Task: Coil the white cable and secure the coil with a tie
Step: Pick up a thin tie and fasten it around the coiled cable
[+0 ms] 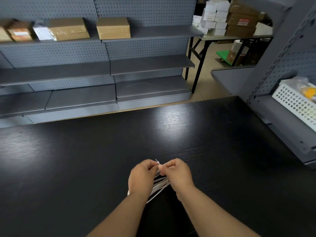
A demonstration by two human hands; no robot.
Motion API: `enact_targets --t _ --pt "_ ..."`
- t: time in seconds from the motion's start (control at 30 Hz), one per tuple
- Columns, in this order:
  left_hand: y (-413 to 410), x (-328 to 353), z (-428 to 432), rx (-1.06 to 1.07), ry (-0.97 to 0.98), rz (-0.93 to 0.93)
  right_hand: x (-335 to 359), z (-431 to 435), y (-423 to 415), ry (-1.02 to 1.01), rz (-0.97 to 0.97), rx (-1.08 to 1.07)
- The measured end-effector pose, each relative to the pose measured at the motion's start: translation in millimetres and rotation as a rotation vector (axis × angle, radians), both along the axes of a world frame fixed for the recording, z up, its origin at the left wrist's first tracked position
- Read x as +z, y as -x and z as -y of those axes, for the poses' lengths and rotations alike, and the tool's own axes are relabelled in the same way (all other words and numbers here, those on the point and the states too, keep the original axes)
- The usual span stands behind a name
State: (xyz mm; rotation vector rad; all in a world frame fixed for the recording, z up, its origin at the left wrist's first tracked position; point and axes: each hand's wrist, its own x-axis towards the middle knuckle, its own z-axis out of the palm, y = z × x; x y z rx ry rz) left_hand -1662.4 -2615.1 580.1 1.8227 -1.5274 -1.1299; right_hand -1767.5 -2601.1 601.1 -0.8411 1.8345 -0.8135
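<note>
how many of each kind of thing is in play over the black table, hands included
hands: 2, left hand and right hand
white cable: 1
cable tie: 1
total: 4

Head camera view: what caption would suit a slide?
The left hand and right hand pinch a white tie on the coiled white cable above a black table.

Dim indoor light, overhead glare patches on your dark bench (172,127), wide-angle bowing at edges, soft blur on shelf boxes (113,28).
</note>
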Motion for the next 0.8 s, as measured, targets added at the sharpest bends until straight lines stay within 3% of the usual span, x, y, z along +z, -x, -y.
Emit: enact_targets --t 0.33,0.5,0.8 --pt "-15 12 -4 -0.249 -0.020 -0.033 -3 0 2 0.005 0.009 -0.017" --pt "-23 9 -5 -0.498 0.051 0.165 -1 3 7 -0.018 0.048 0.026" --pt "-24 1 -9 -0.540 0.198 0.198 0 13 10 -0.049 -0.048 0.202"
